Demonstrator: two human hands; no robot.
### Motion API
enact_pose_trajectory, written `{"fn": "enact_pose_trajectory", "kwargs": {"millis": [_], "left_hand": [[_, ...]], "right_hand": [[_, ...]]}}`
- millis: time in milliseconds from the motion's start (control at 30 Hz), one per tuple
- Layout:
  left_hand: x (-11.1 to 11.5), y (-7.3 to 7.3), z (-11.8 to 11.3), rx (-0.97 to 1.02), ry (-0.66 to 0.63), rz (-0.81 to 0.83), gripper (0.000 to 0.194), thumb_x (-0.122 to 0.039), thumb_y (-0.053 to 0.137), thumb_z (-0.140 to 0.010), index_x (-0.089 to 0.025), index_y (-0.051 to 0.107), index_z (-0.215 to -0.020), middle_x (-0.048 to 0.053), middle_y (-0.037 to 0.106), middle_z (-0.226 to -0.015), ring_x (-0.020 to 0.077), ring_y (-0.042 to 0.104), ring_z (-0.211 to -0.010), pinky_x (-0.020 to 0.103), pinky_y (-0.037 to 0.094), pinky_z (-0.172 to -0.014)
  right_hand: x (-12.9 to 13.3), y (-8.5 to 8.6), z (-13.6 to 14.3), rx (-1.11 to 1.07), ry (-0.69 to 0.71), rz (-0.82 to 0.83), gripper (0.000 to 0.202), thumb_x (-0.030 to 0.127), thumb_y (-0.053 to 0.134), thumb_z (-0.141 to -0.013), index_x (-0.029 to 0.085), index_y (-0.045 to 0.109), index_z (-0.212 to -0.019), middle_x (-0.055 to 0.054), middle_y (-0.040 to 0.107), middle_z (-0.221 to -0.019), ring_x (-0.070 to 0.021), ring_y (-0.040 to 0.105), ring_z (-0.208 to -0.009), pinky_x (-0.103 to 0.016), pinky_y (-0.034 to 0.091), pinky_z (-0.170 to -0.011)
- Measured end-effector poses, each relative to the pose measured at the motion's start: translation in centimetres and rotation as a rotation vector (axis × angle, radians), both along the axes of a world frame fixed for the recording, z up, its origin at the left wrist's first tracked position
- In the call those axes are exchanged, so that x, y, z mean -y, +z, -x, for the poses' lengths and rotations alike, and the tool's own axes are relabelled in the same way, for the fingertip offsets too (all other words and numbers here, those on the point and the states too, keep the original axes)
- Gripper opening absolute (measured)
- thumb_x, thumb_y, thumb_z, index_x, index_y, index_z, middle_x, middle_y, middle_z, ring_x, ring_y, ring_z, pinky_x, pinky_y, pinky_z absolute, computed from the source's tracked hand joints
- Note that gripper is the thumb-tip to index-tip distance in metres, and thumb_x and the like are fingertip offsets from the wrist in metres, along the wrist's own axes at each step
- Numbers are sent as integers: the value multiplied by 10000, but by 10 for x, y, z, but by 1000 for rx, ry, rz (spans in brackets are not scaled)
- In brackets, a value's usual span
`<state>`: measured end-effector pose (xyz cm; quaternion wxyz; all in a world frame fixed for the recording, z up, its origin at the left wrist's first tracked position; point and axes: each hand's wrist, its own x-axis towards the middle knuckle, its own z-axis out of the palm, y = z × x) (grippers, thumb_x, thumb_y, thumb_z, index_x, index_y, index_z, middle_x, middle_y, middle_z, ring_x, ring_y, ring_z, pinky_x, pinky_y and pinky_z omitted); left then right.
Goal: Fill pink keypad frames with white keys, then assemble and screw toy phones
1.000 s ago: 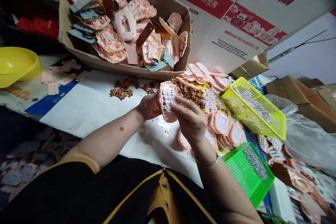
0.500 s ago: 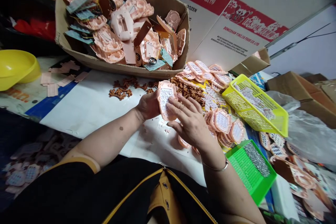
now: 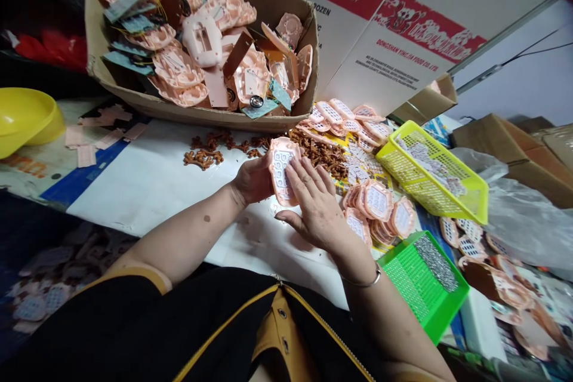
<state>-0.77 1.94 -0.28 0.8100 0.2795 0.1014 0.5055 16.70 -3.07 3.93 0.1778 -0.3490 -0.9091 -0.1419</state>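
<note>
Left hand (image 3: 253,180) was closed on one side of the pink shell (image 3: 280,182), which was tilted up above the counter (image 3: 147,191), inner side and white keypad showing. Right hand (image 3: 317,209) was mostly open, fingers extended over the shell's right side, thumb spread away; it lay on the shell, no grip seen. Clock directions from the shell: brown pieces (image 3: 320,155) heaped near, at 2 o'clock; loose brown parts (image 3: 203,159) between 9 and 10. Stacked shells with keypads (image 3: 376,202) sat between 3 and 4. Yellow basket (image 3: 477,206) with white pieces (image 3: 427,161) was at 3, green basket (image 3: 441,319) with small metallic parts (image 3: 436,262) at 4. Cardboard box (image 3: 192,116), full of pink shells and circuit boards, stood between 10 and 11. Yellow bowl (image 3: 29,122) was well apart, between 9 and 10.
</note>
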Motion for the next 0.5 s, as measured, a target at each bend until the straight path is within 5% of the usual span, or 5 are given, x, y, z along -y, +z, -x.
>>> {"fn": "enact_pose_trajectory", "kwargs": {"millis": [133, 333, 500], "left_hand": [[1, 10, 2, -7, 46, 9, 723, -583, 767, -670, -157, 639, -1240, 141, 685, -1302, 388, 519, -1381, 524, 431, -1126], [4, 9, -1, -10, -12, 57, 743, -619, 731, -723, -164, 609, -1297, 129, 670, -1326, 385, 535, -1368, 528, 450, -1115], [5, 10, -4, -97, -87, -1, 700, -710, 577, -832, -182, 623, -1290, 113, 668, -1308, 358, 566, -1333, 494, 536, -1012]], "right_hand": [[6, -1, -1, -79, -1, -99, 820, 636, 371, -990, 94, 251, -1593, -206, 509, -1529, -277, 377, -1507, -479, 302, -1218], [14, -8, 6, -73, -35, -219, 396, 294, 531, -1004, 165, 561, -1377, -101, 694, -1345, -221, 565, -1364, -418, 307, -1219], [17, 4, -17, -117, -134, -110, 424, 213, 465, -1005, 255, 543, -1419, -62, 668, -1392, -240, 532, -1399, -517, 298, -1217]]}}
